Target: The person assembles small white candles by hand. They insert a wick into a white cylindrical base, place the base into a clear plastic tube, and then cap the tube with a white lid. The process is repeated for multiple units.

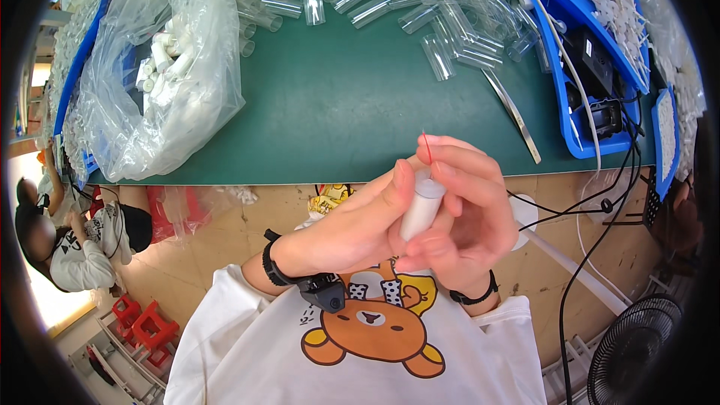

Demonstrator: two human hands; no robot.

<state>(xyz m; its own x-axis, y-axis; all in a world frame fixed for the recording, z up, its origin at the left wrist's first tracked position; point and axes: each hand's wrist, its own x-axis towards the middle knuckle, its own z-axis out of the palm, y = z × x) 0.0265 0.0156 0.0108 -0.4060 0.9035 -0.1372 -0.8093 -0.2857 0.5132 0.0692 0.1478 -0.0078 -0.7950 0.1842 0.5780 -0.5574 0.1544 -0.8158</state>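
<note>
The left hand (360, 214) was wrapped partway around a small white tube (420, 214), with its thumb beside the tube's top and its other fingers tucked behind. The right hand (481, 199) was loosely curled on the other side, its thumb low down near the tube's bottom end and two fingertips up by a thin red thread (428, 148) that stuck up over the top. I couldn't tell if those fingertips pinched the thread or only sat next to it. The tube leaned a bit, up in front of the white shirt (247, 349). If the left thumb got loose, the tube could slip out and drop onto the lap or the tan floor (187, 277), because no table seemed to be right under it. A hard tug by the right hand could bend or snap the thread. Past the hands was the green table (322, 105), where metal tweezers (514, 116) lay on the right. Behind them was a messy heap of clear tubes (437, 58), and a bump could make some roll. A big see-through bag (216, 86) with white pieces (161, 58) inside sat on the left, and a blue bin (561, 105) sat on the right. Another person (81, 261) was far off to the left.
</note>
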